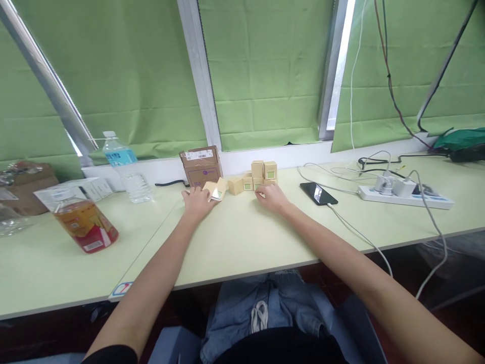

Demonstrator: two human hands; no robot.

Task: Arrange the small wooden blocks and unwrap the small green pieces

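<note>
Several small tan cardboard boxes with green-and-white labels stand close together at the back of the table. Tilted at the left end of the group is one small cardboard box (217, 190), and my left hand (196, 203) has its fingers closed at that box's left side. A single box (235, 186) stands just right of it. Further right, boxes are stacked two high, with an upper box (270, 171) showing its label. My right hand (272, 196) is at the foot of this stack, its fingers curled together and partly covering the lower boxes; what they grip, if anything, is hidden.
Behind my left hand a larger brown carton (200, 166) leans by the wall. To the left are a water bottle (131, 172) and a bottle of reddish drink (87, 225). A phone (319, 193) on a cable and a power strip (407, 198) lie right.
</note>
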